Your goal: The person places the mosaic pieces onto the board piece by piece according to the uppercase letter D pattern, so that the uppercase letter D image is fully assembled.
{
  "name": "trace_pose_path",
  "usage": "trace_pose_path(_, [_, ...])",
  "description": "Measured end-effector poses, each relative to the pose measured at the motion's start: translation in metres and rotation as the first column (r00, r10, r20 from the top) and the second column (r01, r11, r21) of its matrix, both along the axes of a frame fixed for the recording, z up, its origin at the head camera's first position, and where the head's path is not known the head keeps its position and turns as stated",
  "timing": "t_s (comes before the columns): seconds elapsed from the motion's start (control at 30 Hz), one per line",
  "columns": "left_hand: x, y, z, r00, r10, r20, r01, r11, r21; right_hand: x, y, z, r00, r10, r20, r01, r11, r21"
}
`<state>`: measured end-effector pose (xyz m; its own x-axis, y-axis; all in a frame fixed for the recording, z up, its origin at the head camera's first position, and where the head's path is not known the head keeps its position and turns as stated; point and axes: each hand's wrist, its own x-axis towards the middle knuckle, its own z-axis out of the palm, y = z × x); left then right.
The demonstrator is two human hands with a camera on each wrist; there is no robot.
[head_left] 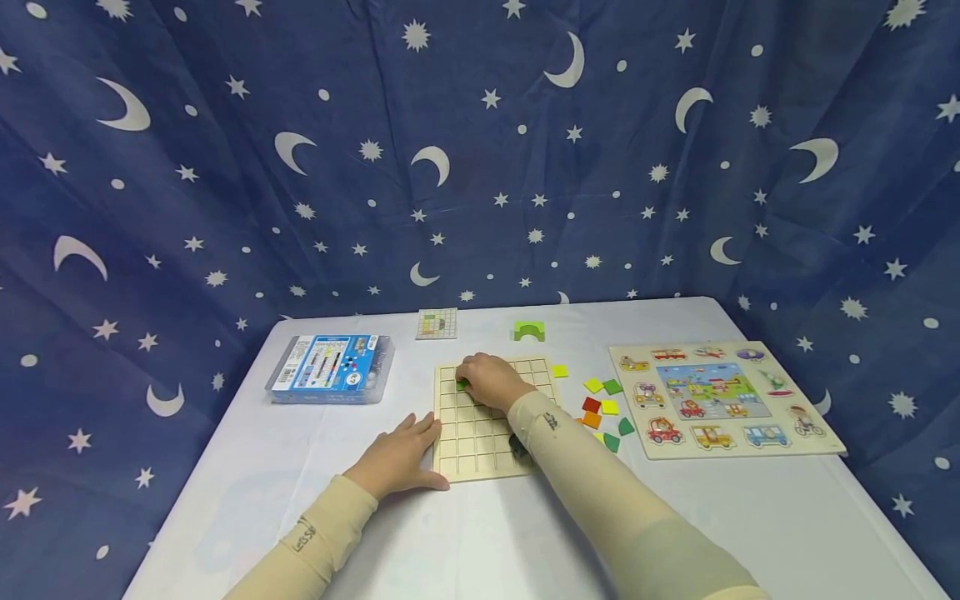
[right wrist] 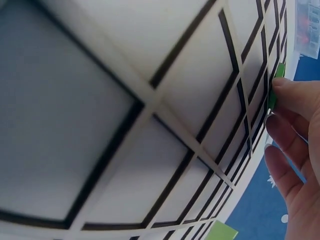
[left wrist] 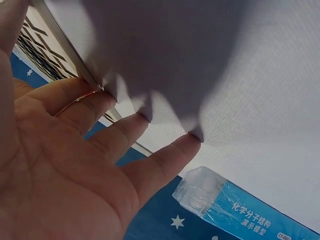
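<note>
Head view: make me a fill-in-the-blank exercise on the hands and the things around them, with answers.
1. The right hand holds a tile coloured ____.
2. The left hand rests at the grid board, by its ____ edge.
3. The picture puzzle lies to the ____ of that board.
4. The plastic box has a label that is mainly ____.

Missing words: green; left; right; blue.

The left hand point(head_left: 397, 457) and right hand point(head_left: 492, 381) are bare, and 2 long, plain beige sleeves cover the forearms. The left sleeve point(head_left: 330, 521) puffs out near its wrist end and carries dark block lettering point(head_left: 303, 535), only partly legible. The right sleeve point(head_left: 592, 492) has 1 smaller dark marking point(head_left: 551, 421) near the wrist and a greyer patch point(head_left: 671, 550) farther up.
</note>
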<state>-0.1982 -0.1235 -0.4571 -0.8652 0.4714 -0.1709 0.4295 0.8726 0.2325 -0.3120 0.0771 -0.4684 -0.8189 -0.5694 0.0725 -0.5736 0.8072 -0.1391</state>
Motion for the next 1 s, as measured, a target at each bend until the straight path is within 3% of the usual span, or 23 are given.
trace_pose_path(0.53, [0.003,-0.001,0.004,1.0,-0.005,-0.006,0.005,1.0,0.001,-0.001,-0.003,0.0,1.0,-0.031,0.0,0.031,0.998,0.059])
trace_pose_path(0.7, [0.003,-0.002,0.002,1.0,0.005,-0.006,-0.005,1.0,-0.006,0.0,0.0,0.002,1.0,-0.014,-0.017,0.015,0.999,0.035])
trace_pose_path(1.0, [0.0,0.001,-0.002,1.0,0.006,0.0,-0.006,1.0,-0.004,-0.002,0.053,0.006,0.996,-0.086,-0.032,0.085,0.996,-0.026])
